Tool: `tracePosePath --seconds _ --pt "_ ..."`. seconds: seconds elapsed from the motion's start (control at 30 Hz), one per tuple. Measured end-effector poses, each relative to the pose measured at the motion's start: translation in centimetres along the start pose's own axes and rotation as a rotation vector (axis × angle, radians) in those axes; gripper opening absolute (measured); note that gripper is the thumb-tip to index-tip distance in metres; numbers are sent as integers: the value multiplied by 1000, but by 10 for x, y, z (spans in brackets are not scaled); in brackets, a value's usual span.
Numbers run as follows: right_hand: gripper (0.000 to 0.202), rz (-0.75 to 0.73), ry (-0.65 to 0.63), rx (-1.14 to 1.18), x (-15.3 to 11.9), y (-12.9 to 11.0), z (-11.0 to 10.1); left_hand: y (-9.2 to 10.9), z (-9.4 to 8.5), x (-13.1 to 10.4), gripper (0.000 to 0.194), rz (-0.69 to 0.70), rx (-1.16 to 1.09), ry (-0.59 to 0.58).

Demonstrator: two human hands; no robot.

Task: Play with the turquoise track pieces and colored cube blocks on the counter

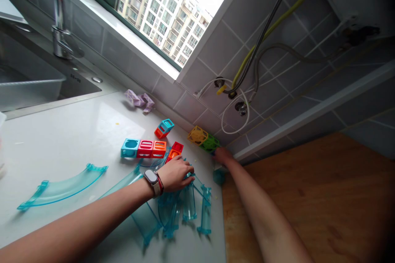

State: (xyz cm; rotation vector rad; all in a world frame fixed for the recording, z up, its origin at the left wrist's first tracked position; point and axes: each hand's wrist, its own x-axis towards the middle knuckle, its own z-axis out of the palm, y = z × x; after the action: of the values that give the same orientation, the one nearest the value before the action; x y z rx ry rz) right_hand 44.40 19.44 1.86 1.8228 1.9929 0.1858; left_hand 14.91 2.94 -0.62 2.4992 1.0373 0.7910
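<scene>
My left hand [176, 174], with a watch [151, 176] on its wrist, is over a pile of clear blue track pieces. Its fingers are curled at the top of one short clear blue track piece [189, 203]. A red and orange block pair [175, 152] lies just beyond the knuckles, partly covered. On the right, my right hand [223, 156] is closed at the end of a joined yellow and green block row [203, 137] by the wall; its fingertips are largely hidden. A blue, red and orange block row [144, 148] lies left of the pile.
A curved track piece [66, 187] lies on the white counter [77, 131]. Behind are a blue and orange block pair [164, 128] and a lilac folded object [140, 100]. The sink [77, 84] and faucet [58, 16] are left; a wooden board [308, 185] is right, hoses [271, 28] above.
</scene>
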Motion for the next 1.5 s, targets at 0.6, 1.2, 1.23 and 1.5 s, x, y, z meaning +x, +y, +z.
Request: tracePosePath --seconds 0.6,1.2,1.23,1.5 --pt "30 -196 116 60 34 -12 -50 -1 2 -1 27 -14 -2 -2" --pt "29 -132 97 38 26 -11 -49 -2 4 -1 26 0 -8 34" --pt "29 -130 100 41 25 -12 -50 -3 5 -1 26 2 -11 42" --pt "30 -118 138 85 19 -14 -49 -2 3 -1 24 0 -5 30"
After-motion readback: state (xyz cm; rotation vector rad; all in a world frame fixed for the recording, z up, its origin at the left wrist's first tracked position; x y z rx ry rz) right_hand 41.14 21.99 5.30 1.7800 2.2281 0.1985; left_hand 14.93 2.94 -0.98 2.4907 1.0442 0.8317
